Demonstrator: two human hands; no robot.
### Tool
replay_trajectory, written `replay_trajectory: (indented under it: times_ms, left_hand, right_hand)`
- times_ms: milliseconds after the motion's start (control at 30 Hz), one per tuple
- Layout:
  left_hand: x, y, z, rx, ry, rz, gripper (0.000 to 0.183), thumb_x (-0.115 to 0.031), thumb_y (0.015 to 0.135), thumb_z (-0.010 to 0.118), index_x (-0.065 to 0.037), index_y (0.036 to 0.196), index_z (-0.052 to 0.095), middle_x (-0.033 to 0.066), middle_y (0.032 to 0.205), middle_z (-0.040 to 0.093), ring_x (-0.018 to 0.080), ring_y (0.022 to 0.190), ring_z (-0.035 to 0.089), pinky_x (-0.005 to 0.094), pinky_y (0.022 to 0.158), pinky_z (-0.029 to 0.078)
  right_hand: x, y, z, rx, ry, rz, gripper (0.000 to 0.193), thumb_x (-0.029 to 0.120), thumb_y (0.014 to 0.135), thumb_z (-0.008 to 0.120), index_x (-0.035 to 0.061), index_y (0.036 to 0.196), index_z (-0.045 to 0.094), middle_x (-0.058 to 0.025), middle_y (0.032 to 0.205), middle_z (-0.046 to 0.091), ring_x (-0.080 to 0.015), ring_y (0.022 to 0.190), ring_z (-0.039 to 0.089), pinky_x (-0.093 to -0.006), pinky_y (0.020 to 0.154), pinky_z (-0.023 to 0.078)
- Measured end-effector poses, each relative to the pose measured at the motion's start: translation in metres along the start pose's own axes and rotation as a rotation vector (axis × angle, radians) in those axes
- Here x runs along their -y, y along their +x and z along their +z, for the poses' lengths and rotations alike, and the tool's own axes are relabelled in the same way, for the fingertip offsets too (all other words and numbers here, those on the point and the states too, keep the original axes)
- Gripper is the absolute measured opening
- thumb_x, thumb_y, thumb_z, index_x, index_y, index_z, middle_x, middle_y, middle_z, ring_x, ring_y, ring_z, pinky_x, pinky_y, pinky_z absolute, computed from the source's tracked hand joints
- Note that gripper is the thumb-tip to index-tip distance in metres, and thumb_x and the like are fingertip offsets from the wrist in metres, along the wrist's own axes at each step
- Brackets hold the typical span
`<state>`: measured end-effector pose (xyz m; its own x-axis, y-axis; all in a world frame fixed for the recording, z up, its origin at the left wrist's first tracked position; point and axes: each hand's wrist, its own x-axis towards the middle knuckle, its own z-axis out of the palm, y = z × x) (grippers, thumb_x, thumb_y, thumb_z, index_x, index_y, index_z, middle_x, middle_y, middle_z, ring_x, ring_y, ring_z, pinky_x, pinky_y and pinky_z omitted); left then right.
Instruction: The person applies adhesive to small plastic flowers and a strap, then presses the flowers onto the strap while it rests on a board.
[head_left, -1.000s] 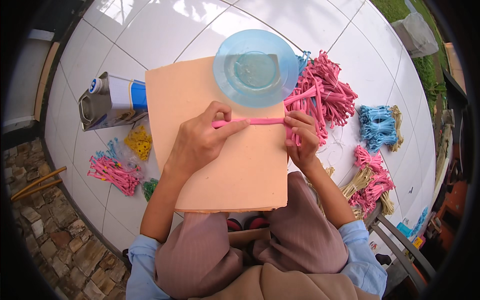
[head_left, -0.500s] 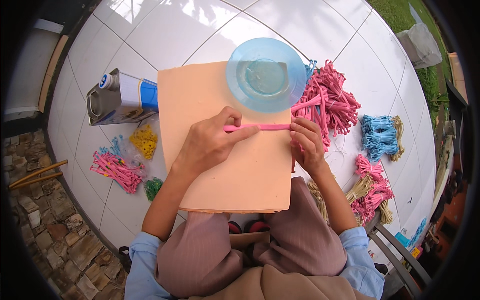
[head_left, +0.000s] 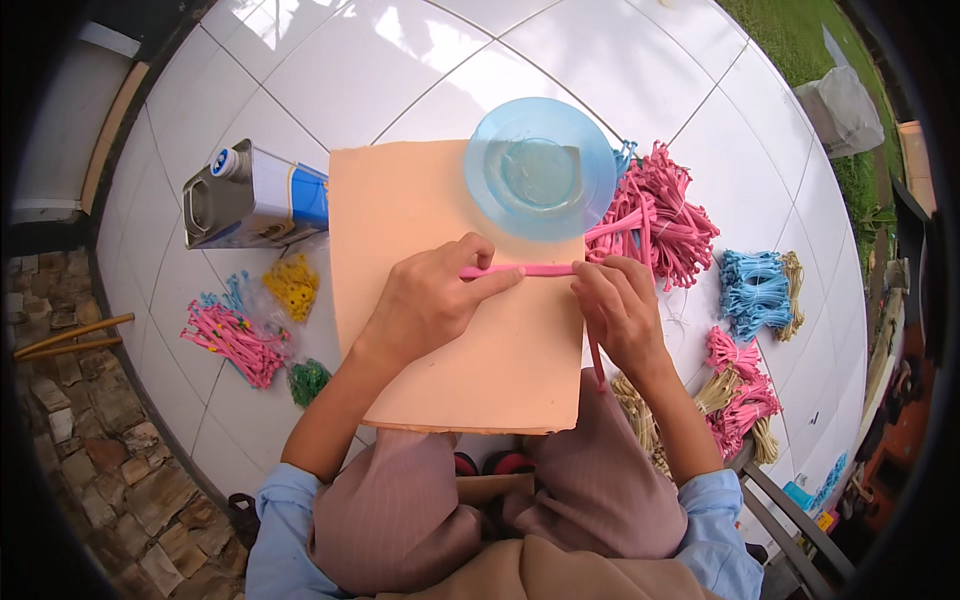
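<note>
A flat pink strip (head_left: 548, 270), like soft cord or fabric tape, is stretched level between my two hands above a peach-coloured board (head_left: 450, 385). My left hand (head_left: 425, 300) pinches its left part, with the thumb laid along the strip. My right hand (head_left: 625, 312) grips the right end, fingers curled together. A loose tail (head_left: 597, 365) hangs below the right hand past the board's edge. Just beyond my hands, a translucent blue plate (head_left: 483, 190) rests on the board's far right corner, with something clear and shallow in its middle.
A big heap of pink cords (head_left: 675, 225) lies right of the board. Farther right are blue bundles (head_left: 755, 295) and pink bundles (head_left: 745, 400) mixed with beige ones. At left stand a metal can (head_left: 265, 200), a bag of yellow pieces (head_left: 290, 287), pink cords (head_left: 232, 342) and green bits (head_left: 310, 382).
My right hand has shifted slightly left and turned over the strip, so the bare stretch between my hands is shorter. More of the hanging tail shows. The whole view has shifted slightly.
</note>
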<state>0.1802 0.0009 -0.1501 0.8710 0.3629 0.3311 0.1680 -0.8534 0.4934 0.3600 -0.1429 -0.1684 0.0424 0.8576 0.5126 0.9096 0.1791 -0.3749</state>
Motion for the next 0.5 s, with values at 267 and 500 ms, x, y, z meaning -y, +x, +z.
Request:
replay_trajectory:
  times_ms: [267, 500]
  left_hand:
    - [-0.003, -0.002, -0.004, 0.023, 0.04, -0.007, 0.028, -0.005, 0.07, 0.062, -0.018, 0.094, 0.067, 0.003, 0.083, 0.054, 0.0163, 0.067, 0.061, 0.0284, 0.054, 0.05]
    - [-0.003, 0.0, -0.004, 0.058, 0.031, -0.007, 0.029, -0.004, 0.07, 0.06, -0.017, 0.095, 0.066, 0.0033, 0.085, 0.055, 0.0179, 0.071, 0.061, 0.029, 0.058, 0.05]
  right_hand:
    - [0.01, 0.051, -0.022, 0.24, -0.234, 0.076, 0.068, 0.015, 0.063, 0.072, 0.0194, 0.125, 0.044, -0.009, 0.131, 0.031, -0.0278, 0.121, 0.028, -0.0471, 0.1, 0.025]
    - [-0.004, 0.099, -0.029, 0.458, -0.205, -0.012, 0.075, 0.031, 0.051, 0.081, 0.0158, 0.118, 0.049, -0.0106, 0.143, 0.018, -0.0328, 0.131, 0.017, -0.0534, 0.105, 0.018]
